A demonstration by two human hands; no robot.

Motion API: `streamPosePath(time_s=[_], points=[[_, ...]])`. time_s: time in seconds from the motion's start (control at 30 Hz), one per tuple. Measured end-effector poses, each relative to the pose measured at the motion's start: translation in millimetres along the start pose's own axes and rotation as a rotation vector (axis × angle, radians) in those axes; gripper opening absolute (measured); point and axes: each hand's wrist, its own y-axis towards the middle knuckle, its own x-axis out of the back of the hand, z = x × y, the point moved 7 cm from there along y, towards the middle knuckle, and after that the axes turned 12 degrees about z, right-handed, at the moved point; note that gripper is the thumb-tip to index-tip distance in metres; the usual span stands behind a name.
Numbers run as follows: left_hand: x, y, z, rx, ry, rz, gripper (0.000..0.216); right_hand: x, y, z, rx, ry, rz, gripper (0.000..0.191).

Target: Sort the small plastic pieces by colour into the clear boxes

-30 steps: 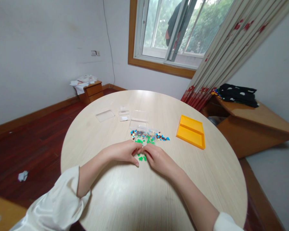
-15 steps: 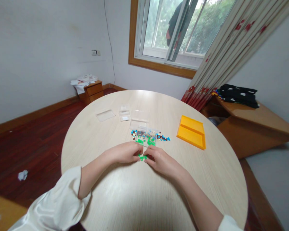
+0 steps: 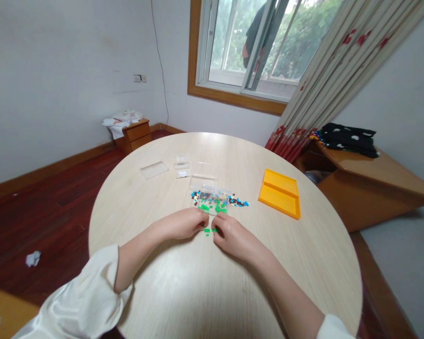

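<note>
Both hands work close together at the near edge of a clear plastic box (image 3: 214, 207) that has small green pieces (image 3: 220, 207) in it. My left hand (image 3: 189, 223) is closed, fingers curled down by the box's near left corner; what its fingertips hold, if anything, is hidden. Opposite it, my right hand (image 3: 231, 235) pinches at a small green piece (image 3: 214, 230) on the tabletop. A few loose green pieces (image 3: 207, 230) lie on the table between the hands. Blue, brown and cream pieces (image 3: 238, 202) are heaped beyond and beside the box.
Behind the box stands an open clear case (image 3: 202, 181). Farther left are a small clear container (image 3: 182, 173) and a flat clear lid (image 3: 154, 170). A yellow two-part tray (image 3: 280, 194) rests to the right on the round table (image 3: 183, 292).
My fingertips have drawn slightly apart and away from the near green pieces, and fewer of those pieces now show between my hands. The boxes and tray stay put.
</note>
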Motion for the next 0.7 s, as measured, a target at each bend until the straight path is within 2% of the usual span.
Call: streamPosePath(time_s=[0.2,0.37,0.47,0.57,0.7], points=[[-1,0,2,-0.011,0.014,-0.018,0.017,1,-1,2,-0.038,-0.026,0.047,0.012],[11,-5,-3,-0.026,-0.050,-0.058,0.015,2,-1,0,-0.039,-0.002,0.040,0.011],[24,-9,-2,-0.034,-0.096,-0.160,0.013,2,-1,-1,-0.022,0.012,0.017,0.012],[36,-11,6,-0.002,-0.149,-0.325,0.012,1,-3,0,-0.018,0.014,0.021,0.014],[41,-9,16,0.042,-0.182,-0.512,0.010,1,-6,3,-0.018,-0.010,0.046,0.017]])
